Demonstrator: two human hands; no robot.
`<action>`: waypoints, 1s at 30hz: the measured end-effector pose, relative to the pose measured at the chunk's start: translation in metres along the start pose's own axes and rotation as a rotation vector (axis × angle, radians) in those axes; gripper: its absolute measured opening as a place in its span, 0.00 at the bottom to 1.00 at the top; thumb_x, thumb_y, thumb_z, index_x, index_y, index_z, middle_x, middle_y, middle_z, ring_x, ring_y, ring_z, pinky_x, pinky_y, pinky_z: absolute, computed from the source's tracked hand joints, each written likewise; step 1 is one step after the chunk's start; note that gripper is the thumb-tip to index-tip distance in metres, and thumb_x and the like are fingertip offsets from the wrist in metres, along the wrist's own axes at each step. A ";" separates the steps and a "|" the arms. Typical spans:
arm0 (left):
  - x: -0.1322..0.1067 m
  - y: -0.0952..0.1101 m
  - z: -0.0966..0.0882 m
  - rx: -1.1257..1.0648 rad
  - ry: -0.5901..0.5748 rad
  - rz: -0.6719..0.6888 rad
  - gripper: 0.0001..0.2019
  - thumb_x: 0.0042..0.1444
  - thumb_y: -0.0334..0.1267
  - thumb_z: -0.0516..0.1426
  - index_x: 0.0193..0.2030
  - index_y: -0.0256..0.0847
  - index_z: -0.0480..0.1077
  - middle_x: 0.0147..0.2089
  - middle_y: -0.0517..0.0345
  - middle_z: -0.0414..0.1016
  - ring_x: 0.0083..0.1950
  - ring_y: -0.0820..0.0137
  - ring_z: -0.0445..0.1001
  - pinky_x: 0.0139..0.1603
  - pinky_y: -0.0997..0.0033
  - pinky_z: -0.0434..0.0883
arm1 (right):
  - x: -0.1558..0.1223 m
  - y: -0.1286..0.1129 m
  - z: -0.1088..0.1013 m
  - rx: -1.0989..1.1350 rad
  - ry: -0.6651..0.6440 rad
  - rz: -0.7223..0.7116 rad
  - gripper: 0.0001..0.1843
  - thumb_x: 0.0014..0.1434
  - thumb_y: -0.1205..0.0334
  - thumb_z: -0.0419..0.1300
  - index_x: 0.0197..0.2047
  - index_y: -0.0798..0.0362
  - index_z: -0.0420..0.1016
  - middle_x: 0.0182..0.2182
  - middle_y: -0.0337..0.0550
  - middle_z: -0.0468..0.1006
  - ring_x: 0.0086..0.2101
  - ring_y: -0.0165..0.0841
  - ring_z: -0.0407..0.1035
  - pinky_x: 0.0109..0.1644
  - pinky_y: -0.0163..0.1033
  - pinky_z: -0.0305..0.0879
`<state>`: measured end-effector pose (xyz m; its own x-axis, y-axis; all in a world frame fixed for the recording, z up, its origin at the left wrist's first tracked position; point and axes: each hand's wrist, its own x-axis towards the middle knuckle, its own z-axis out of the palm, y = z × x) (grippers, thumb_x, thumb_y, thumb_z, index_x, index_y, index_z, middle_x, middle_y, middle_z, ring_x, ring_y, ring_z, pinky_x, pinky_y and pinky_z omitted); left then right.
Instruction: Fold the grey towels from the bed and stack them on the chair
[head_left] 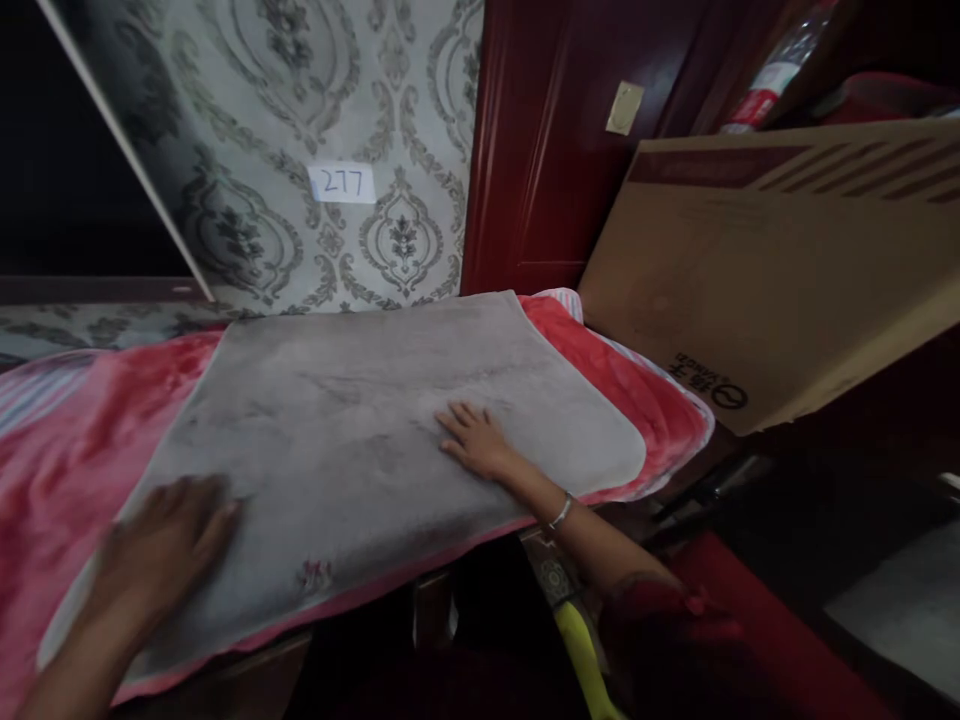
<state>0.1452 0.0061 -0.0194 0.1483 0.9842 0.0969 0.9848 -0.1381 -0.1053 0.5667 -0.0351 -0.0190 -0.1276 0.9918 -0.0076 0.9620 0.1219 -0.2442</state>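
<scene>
A grey plush mat or cloth [337,420] lies spread over a red and pink blanket [630,400] with a striped edge. My left hand [165,545], a little blurred, rests on the grey cloth near its left edge with fingers stretched out. Flat on the right half of the same cloth lies my right hand [476,440], its fingers spread and palm down. A bracelet circles my right wrist. Small reddish marks [315,574] show near the cloth's front edge. Neither hand grasps anything.
A large cardboard box [780,270] leans at the right, with a plastic bottle [772,80] behind it. A dark screen [82,160] stands at the left. Patterned wall and a red door [555,130] close off the back. Something yellow-green [581,655] sits below the front edge.
</scene>
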 end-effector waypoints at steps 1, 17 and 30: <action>0.011 0.019 -0.005 -0.016 -0.023 0.064 0.39 0.62 0.55 0.31 0.75 0.47 0.58 0.77 0.50 0.57 0.78 0.56 0.52 0.70 0.41 0.60 | 0.006 -0.001 0.000 0.009 0.007 -0.034 0.35 0.73 0.42 0.43 0.77 0.43 0.49 0.77 0.47 0.43 0.74 0.46 0.37 0.74 0.63 0.38; 0.118 0.087 0.007 -0.152 0.166 0.215 0.40 0.61 0.58 0.33 0.71 0.43 0.64 0.74 0.52 0.61 0.76 0.54 0.57 0.73 0.40 0.56 | 0.005 0.206 -0.051 -0.169 0.210 0.732 0.33 0.74 0.46 0.39 0.77 0.48 0.50 0.75 0.52 0.49 0.73 0.49 0.43 0.71 0.64 0.46; 0.118 0.082 0.012 -0.239 0.252 0.226 0.36 0.60 0.61 0.37 0.67 0.55 0.69 0.70 0.59 0.68 0.74 0.55 0.61 0.73 0.43 0.57 | 0.068 0.248 -0.099 0.082 0.272 0.963 0.27 0.71 0.47 0.50 0.56 0.58 0.80 0.52 0.58 0.81 0.50 0.43 0.76 0.50 0.41 0.70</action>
<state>0.2423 0.1126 -0.0285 0.3518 0.8722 0.3398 0.9135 -0.3991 0.0785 0.8207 0.0668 0.0161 0.7658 0.6429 -0.0178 0.6056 -0.7301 -0.3166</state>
